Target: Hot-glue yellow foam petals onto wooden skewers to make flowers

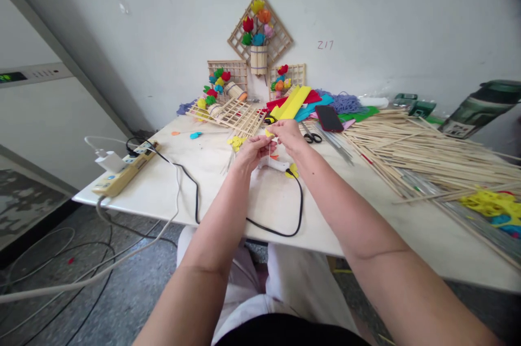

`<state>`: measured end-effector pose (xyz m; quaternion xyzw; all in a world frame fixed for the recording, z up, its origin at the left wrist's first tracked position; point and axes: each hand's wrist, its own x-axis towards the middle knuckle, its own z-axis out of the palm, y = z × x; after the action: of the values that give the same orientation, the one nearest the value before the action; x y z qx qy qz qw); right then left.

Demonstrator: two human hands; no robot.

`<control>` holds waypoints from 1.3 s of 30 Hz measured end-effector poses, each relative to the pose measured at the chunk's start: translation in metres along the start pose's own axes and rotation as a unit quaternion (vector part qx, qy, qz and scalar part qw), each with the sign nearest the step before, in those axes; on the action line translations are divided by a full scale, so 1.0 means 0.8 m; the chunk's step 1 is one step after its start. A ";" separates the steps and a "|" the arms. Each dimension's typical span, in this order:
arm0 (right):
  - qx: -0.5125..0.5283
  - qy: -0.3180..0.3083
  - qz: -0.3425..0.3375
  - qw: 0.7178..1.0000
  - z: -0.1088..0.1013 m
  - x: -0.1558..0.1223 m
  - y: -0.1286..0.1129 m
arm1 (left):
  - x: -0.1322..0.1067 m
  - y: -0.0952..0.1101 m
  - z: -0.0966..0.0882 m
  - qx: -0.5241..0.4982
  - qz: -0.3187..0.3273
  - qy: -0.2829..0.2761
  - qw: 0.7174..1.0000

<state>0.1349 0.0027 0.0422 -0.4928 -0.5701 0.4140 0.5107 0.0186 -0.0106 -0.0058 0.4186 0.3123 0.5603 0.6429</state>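
Both hands are raised just above the white table [268, 199], close together at the middle of the view. A small yellow piece [269, 132] is pinched between them. The left hand [253, 150] is curled nearly closed, thumb and forefinger pressed onto the piece from below. The right hand [290, 134] is closed on it from the other side, fingertips drawn tight together. Whether a thin stem is also held under the left fingers cannot be told.

Directly beneath the hands a white glue gun [273, 163] is seen lying on the table, and its black cord [299, 210] is looped toward the near edge. A heap of yellow cut-outs [236, 142] is seen just left of the left hand. Scissors [312, 137] and a dark phone [329, 118] are seen just beyond the right hand, with yellow felt sheets [291, 102] behind them. A wide pile of bamboo sticks [427, 153] is spread over the right side of the table. A wooden lattice frame [230, 112] is laid flat behind the hands, and a diamond lattice [244, 36] bearing coloured flowers is hung on the wall. At the left edge a power strip [124, 171] is seen, well apart from the hands.
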 end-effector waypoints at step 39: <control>-0.468 -0.157 -0.044 0.869 -0.025 -0.006 0.017 | 0.007 0.009 -0.015 -0.023 0.072 0.093 0.993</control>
<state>0.1562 -0.0003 0.0310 -0.5771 -0.7905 0.1481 0.1417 0.0055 -0.0023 -0.0046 0.3714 0.3263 0.6487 0.5787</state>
